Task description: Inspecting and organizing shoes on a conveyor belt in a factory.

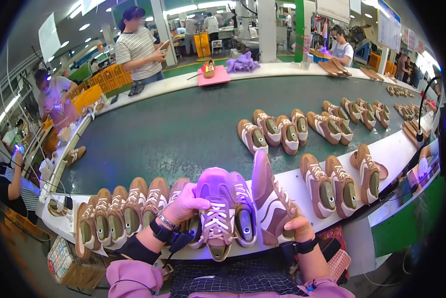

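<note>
My left hand [182, 204] grips a brown sneaker [217, 211] with white laces by its side, the thumb lying over the upper beside the laces. Toe pointing away from me, that shoe is lit violet. My right hand [299, 227] is closed round the heel end of another sneaker [271, 198], which is tipped on its side with the toe up and its sole edge toward the left. Between the two stands a third sneaker [244, 213], touched by neither hand as far as I can see. The fingers beneath both held shoes are partly hidden.
A row of sneakers [118, 213] lines the white ledge at left; several more [339, 186] stand on it at right. Pairs of sneakers [275, 130] sit on the green conveyor belt [173, 124]. Across it lies a pink board [214, 76], near a standing person [139, 49].
</note>
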Motion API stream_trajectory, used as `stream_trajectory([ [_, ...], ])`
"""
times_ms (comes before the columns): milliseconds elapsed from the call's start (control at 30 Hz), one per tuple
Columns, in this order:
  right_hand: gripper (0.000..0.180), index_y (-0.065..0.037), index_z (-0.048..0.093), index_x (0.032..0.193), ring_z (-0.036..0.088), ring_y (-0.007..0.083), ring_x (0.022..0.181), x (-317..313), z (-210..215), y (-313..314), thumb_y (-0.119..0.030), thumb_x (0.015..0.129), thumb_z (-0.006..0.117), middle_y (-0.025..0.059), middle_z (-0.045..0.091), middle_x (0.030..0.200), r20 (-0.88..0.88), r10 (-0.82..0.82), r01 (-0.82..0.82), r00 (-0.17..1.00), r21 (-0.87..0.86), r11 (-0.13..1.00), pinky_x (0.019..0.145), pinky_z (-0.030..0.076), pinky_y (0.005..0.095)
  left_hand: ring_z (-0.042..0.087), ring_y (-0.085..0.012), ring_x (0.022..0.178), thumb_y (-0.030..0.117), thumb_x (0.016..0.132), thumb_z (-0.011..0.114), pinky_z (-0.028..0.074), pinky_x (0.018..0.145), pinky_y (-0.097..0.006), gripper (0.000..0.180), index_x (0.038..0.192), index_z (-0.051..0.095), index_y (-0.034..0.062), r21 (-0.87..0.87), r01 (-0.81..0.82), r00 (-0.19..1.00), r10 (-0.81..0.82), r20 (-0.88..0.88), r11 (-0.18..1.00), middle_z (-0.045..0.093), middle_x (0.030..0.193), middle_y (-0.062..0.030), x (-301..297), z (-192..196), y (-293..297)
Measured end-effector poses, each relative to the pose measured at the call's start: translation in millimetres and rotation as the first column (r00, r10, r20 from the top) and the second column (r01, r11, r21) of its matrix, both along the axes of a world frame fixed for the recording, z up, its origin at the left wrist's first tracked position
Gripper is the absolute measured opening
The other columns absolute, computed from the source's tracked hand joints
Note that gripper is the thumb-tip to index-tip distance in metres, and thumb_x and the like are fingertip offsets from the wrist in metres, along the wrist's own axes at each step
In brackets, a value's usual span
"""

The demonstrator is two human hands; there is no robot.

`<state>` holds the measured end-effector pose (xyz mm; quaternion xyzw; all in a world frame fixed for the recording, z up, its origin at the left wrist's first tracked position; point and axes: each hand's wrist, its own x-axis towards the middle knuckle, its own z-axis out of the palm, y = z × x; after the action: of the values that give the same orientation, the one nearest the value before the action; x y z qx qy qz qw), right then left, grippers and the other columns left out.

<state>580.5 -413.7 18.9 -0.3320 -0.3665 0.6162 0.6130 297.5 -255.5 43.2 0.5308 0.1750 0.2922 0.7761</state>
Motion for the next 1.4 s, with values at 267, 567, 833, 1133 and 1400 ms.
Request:
stream_trajectory([
  [267, 0.099, 0.01, 0.039, 0.135, 0.042, 0.0215, 0.128, 0, 19, 1, -0.02, 0.047, 0.074, 0.0145, 0.046, 0.137, 0.159, 0.092, -0.109, 0.983, 0.096, 0.989, 0.109, 0.026, 0.029, 0.059, -0.0269, 0.107, 0.017, 0.055, 0.083, 0.048, 0.094, -0.039, 0.077, 0.121, 0.048, 0.0006, -0.148, 0.063, 0.989, -0.042, 0.144, 0.987, 0.059, 0.118, -0.0142, -1, -5, 6],
  [567, 0.095, 0.008, 0.038, 0.134, 0.047, 0.0192, 0.12, -2, 2, 11, -0.011, 0.049, 0.076, 0.0116, 0.05, 0.131, 0.077, 0.229, -0.231, 0.97, 0.013, 0.973, 0.106, 0.031, 0.0297, 0.058, -0.0238, 0.109, 0.016, 0.061, 0.081, 0.044, 0.097, -0.036, 0.079, 0.129, 0.045, -0.0021, -0.157, 0.129, 0.975, -0.096, 0.203, 0.979, 0.06, 0.118, -0.0117, 8, -3, 0],
  [833, 0.096, 0.007, 0.039, 0.134, 0.046, 0.0186, 0.121, -5, 1, 14, -0.012, 0.047, 0.075, 0.0108, 0.05, 0.13, 0.05, 0.211, -0.212, 0.976, 0.008, 0.977, 0.106, 0.03, 0.0295, 0.058, -0.0229, 0.109, 0.016, 0.062, 0.081, 0.045, 0.097, -0.036, 0.079, 0.129, 0.045, -0.0009, -0.211, 0.153, 0.967, -0.103, 0.232, 0.965, 0.06, 0.118, -0.0111, 10, -9, 2],
  [1133, 0.083, 0.006, 0.042, 0.134, 0.047, 0.0174, 0.119, -4, 35, 6, -0.012, 0.058, 0.072, 0.0096, 0.051, 0.13, 0.136, 0.114, -0.106, 0.984, -0.066, 0.992, 0.105, 0.03, 0.0283, 0.062, -0.0228, 0.099, 0.016, 0.077, 0.071, 0.048, 0.092, -0.035, 0.051, 0.12, 0.052, -0.0056, -0.293, 0.034, 0.978, 0.029, 0.208, 0.956, 0.063, 0.109, -0.013, 9, -15, 2],
  [1400, 0.057, 0.006, 0.056, 0.115, 0.059, 0.0135, 0.089, 41, 28, -22, -0.025, 0.07, 0.073, 0.0068, 0.062, 0.099, 0.975, -0.155, 0.523, 0.157, 0.051, 0.851, 0.08, 0.047, 0.0278, 0.063, -0.0223, 0.097, 0.011, 0.087, 0.06, 0.05, 0.089, -0.034, 0.033, 0.115, 0.055, -0.005, -0.357, -0.212, 0.962, 0.258, 0.086, 0.91, 0.063, 0.106, -0.0145, 19, -7, 3],
])
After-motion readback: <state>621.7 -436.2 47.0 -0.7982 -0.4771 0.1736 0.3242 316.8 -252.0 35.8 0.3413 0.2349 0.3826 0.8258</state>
